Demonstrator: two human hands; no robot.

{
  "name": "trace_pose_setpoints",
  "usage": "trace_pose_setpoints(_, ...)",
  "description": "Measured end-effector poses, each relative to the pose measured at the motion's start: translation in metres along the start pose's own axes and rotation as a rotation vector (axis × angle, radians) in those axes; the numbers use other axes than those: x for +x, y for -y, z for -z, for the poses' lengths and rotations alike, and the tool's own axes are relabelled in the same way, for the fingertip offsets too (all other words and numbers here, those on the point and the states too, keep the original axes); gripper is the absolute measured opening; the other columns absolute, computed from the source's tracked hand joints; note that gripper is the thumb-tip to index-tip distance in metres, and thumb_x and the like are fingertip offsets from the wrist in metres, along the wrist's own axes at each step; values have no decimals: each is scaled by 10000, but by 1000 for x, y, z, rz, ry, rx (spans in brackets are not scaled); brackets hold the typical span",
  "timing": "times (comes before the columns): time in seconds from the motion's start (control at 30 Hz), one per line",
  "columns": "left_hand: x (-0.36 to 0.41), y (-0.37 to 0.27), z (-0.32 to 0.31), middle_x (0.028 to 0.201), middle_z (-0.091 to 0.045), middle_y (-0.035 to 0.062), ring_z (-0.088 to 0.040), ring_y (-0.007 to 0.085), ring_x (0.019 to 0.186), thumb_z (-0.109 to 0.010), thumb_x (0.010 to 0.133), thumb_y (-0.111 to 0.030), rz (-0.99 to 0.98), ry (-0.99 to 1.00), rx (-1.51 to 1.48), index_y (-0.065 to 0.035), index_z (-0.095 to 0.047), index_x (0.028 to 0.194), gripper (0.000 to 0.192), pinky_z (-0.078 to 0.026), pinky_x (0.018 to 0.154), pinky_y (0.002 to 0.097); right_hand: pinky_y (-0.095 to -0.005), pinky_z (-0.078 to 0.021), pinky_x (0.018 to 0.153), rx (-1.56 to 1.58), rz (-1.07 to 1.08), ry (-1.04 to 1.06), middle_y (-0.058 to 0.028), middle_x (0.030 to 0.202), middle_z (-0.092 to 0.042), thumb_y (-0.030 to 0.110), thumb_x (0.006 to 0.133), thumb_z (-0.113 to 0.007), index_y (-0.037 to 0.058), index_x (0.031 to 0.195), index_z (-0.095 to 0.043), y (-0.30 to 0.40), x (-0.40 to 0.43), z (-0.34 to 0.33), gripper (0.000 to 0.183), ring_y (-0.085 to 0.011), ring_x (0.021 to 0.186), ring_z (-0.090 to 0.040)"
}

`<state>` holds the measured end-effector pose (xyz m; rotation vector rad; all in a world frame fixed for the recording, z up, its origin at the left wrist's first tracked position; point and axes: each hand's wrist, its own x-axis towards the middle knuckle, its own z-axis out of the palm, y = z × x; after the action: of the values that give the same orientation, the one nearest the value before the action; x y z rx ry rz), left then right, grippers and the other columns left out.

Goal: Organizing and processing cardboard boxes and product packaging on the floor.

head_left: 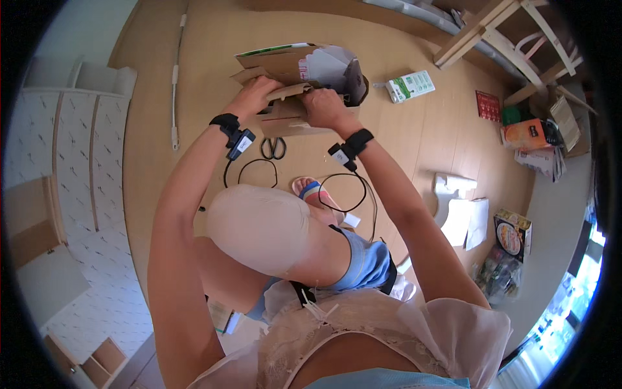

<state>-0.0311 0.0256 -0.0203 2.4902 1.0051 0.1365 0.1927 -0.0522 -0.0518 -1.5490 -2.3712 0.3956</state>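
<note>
A cardboard box (299, 126) stands on the floor before me with its top flaps raised. White paper or plastic (328, 65) shows inside it. My left hand (255, 97) grips the near flap (286, 92) toward its left end, fingers hidden behind the cardboard. My right hand (328, 108) is closed around the same flap's right end; its fingertips are partly hidden. Each wrist wears a black strap with a small cabled device. Black-handled scissors (273, 148) lie on the floor just in front of the box.
Right of the box lies a white and green carton (410, 86). A white pole (176, 82) runs along the floor at left, near a patterned cabinet (75, 146). Wooden furniture legs (510, 44) stand at upper right. White papers (461, 221) and a black box (512, 234) lie at right. Cables (365, 194) hang near my legs.
</note>
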Motion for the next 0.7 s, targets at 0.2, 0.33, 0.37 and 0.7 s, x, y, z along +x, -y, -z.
trace_pose_setpoints(0.2,-25,-45,36,1015,-680,174,-642,337,950,-674,849,-130,158,-266,-123,-39,-671,1087,255,-515,825,386,-439,-528,709,-84,11,-10,-167,760,-674,336,745,-718,86,755,-700,2,12,46,251,-346,776,-663)
trace_pose_setpoints(0.33,-75,-54,63,924,-714,148,-696,274,836,-684,858,-161,169,-495,-267,-11,-695,996,205,-544,738,330,-404,-514,682,-95,137,-335,-97,727,-657,227,774,-699,96,794,-682,17,-5,70,133,-279,798,-630)
trace_pose_setpoints(0.37,-87,-56,69,931,-713,146,-695,271,845,-680,862,-160,171,-506,-212,-10,-692,1006,208,-542,740,331,-397,-513,673,-76,151,-470,-79,726,-655,207,767,-699,98,811,-676,16,-9,72,120,-263,796,-620)
trace_pose_setpoints(0.7,-206,2,101,937,-705,152,-674,243,831,-568,952,-168,242,-437,99,-17,-686,1051,216,-506,742,339,-371,-512,688,38,120,-669,-104,852,-672,36,810,-685,88,976,-691,16,-53,86,173,-278,785,-616)
